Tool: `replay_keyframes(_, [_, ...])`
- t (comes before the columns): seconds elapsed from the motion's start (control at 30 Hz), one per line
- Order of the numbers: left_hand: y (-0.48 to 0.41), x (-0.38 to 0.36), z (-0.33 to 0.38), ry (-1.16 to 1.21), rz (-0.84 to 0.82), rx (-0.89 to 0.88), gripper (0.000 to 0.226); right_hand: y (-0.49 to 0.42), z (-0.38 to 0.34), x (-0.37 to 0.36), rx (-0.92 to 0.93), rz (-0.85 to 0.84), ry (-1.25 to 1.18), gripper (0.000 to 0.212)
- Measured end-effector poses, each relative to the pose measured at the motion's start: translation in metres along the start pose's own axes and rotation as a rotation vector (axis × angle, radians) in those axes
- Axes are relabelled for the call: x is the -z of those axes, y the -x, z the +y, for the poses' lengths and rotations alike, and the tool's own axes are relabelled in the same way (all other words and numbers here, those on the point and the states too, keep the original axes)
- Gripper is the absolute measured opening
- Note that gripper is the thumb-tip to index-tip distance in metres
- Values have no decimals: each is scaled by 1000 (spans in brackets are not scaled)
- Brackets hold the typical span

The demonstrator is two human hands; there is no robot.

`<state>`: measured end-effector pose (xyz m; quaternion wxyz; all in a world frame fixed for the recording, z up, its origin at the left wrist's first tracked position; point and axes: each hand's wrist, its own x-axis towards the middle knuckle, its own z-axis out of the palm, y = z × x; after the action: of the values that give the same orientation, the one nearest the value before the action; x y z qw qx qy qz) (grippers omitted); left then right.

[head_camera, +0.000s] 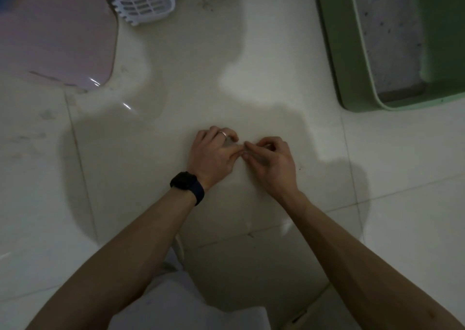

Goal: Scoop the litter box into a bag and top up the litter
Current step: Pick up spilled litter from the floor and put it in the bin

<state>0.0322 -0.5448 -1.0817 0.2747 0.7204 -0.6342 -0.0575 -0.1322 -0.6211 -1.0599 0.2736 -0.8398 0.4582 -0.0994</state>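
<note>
green litter box (352, 60): far right, grey litter inside | white slotted scoop (146, 1): floor, far left

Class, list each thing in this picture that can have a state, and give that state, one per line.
clear plastic bag: still flat, its edge pinched by both hands
left hand: pinching bag
right hand: pinching bag
litter box: uncovered, litter inside
scoop: lying unused on the floor
</note>
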Motion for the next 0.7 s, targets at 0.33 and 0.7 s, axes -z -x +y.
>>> replay_keyframes(0.33, [6,6,-9,14,-84,95,11,-5,-1,-3,94,43,35,20])
replay_keyframes(0.7, [14,48,-20,289,-37,514,16,-14,0,-18,359,162,303,19])
